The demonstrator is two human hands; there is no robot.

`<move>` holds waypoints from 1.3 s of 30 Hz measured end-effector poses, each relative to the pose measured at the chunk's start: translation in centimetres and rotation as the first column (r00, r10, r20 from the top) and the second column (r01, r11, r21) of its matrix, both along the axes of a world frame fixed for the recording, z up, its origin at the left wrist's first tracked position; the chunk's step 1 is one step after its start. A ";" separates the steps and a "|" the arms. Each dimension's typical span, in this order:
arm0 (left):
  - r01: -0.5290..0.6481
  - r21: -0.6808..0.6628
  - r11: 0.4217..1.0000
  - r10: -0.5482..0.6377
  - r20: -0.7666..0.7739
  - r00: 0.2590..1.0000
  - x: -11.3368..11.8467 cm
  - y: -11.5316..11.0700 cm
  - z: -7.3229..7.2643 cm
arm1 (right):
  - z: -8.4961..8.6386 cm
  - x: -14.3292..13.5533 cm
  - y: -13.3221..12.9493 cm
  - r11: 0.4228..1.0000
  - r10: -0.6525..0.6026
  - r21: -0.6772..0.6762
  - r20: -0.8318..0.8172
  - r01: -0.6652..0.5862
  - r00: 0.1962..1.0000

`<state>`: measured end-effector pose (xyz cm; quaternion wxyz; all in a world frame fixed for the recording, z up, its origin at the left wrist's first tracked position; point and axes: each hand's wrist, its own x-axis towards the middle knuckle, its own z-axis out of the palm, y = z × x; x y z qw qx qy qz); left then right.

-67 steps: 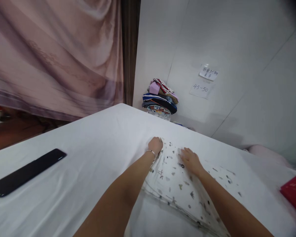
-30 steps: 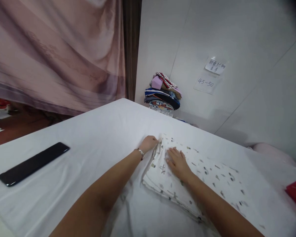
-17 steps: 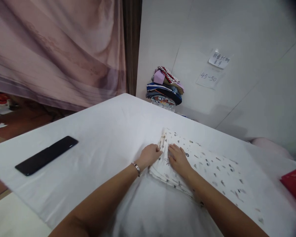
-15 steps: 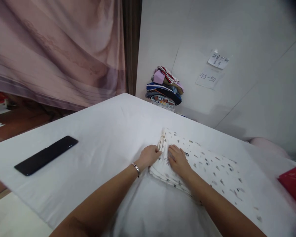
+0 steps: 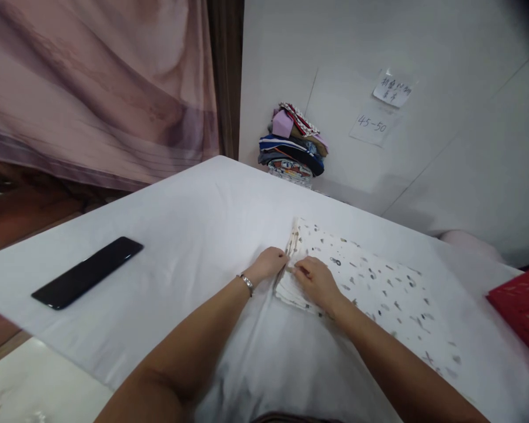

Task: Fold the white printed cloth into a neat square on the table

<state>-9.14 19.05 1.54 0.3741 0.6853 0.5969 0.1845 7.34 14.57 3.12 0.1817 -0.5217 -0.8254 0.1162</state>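
A folded white cloth (image 5: pixel 374 288) with small grey and brown prints lies in several layers on the white-covered table (image 5: pixel 180 235). At the cloth's left edge, my left hand (image 5: pixel 268 264) has its fingers closed on the layered side; a bracelet circles that wrist. My right hand (image 5: pixel 316 281) is just to the right, over the top layer near the same edge. Its thumb and fingers are drawn together in a pinch on the cloth. Part of the cloth's near side is hidden behind my right forearm.
A long black flat object (image 5: pixel 88 273) with a glossy surface lies on the left of the table. Folded clothes (image 5: pixel 291 144) are piled by the wall. At the right edge sits something red (image 5: pixel 522 305). A pink curtain (image 5: pixel 101 88) hangs at the back left.
My right hand has gone from lying with fingers spread on the cloth to a pinch near its left edge. My left hand stays at the edge. The view has shifted slightly.
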 end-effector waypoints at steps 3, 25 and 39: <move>0.012 -0.025 1.000 -0.011 0.043 0.999 -0.3 0.2 0.0 | 0.3 -0.9 -1.4 0.999 0.034 -0.015 0.129 -0.032 0.991; 0.003 -0.036 0.999 0.000 0.068 0.998 -0.3 0.4 -0.3 | -0.1 -0.8 -3.0 0.966 0.167 -0.200 -0.005 -0.165 0.986; 0.002 -0.011 1.000 -0.002 0.056 0.998 -0.3 0.4 -0.5 | 0.1 -1.2 -3.0 0.946 0.226 -0.203 -0.148 -0.253 0.963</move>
